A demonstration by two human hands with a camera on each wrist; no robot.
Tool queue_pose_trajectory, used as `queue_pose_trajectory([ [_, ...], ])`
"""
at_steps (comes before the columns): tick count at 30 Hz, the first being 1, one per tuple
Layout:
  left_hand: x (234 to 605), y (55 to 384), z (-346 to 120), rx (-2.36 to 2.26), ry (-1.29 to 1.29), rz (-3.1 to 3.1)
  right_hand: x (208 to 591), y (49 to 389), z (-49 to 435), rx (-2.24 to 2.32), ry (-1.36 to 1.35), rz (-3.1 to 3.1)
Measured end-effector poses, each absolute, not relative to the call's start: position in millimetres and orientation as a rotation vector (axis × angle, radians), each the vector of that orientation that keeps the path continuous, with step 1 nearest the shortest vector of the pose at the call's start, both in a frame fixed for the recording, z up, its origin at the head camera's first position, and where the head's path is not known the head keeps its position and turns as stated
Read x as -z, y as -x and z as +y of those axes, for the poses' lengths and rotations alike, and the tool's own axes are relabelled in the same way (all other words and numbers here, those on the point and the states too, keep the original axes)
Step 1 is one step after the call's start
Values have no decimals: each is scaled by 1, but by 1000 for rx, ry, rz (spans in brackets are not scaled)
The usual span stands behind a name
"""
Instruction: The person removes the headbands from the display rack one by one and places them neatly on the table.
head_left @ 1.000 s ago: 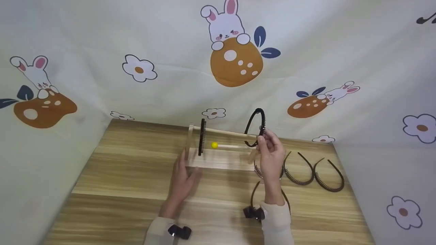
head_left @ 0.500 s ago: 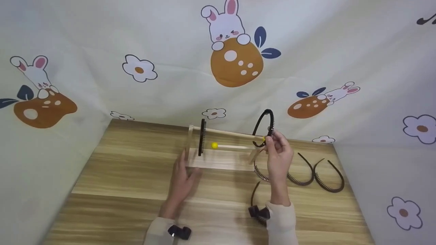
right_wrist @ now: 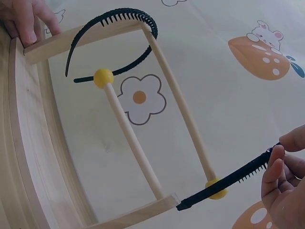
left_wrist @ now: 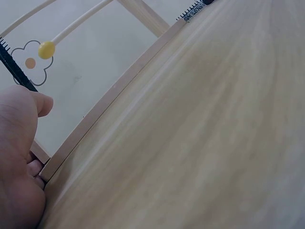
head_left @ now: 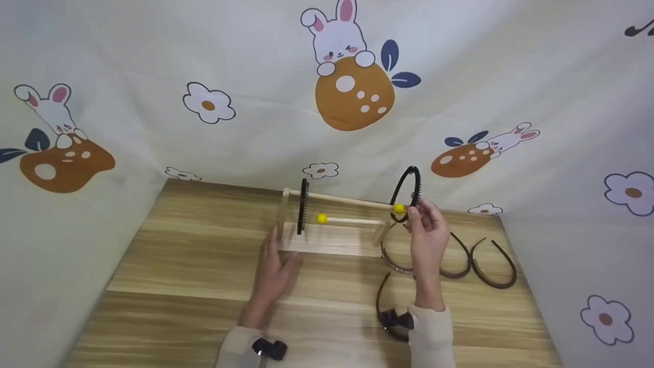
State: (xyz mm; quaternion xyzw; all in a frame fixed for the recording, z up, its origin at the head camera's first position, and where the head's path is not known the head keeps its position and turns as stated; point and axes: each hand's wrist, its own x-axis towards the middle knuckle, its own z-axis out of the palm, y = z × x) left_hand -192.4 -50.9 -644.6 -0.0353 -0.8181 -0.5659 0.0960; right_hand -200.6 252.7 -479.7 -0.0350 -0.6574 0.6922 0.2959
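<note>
My right hand (head_left: 429,240) pinches a black toothed headband (head_left: 419,179) at the right end of a wooden rack (head_left: 332,241). That headband overlaps the yellow ball (right_wrist: 217,189) tipping the rack's upper rod (head_left: 352,200); whether the ball is inside its loop I cannot tell. A second toothed headband (head_left: 303,204) hangs from the same rod near the left upright. Below, the lower rod (right_wrist: 136,143) ends in another yellow ball (head_left: 321,218) and bears nothing. My left hand (head_left: 273,271) rests its fingers against the rack's left end, thumb (left_wrist: 44,103) held apart.
Several more headbands lie on the wood-grain table (head_left: 194,276): a headband (head_left: 396,267) just right of the rack, a headband (head_left: 513,273) farthest right, and a headband (head_left: 379,296) partly under my right wrist camera. Behind the rack rises a printed cloth backdrop (head_left: 255,148).
My right hand has moved rightward with its headband along the upper rod, and the rod's yellow ball has come into sight. My left hand and the hanging headband have stayed put.
</note>
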Motion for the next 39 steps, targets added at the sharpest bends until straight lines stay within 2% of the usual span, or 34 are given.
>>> queue_pose_trajectory([
  [39,645,193,-51,1641,84,-2441,501,189,302,-1660,95,-1983],
])
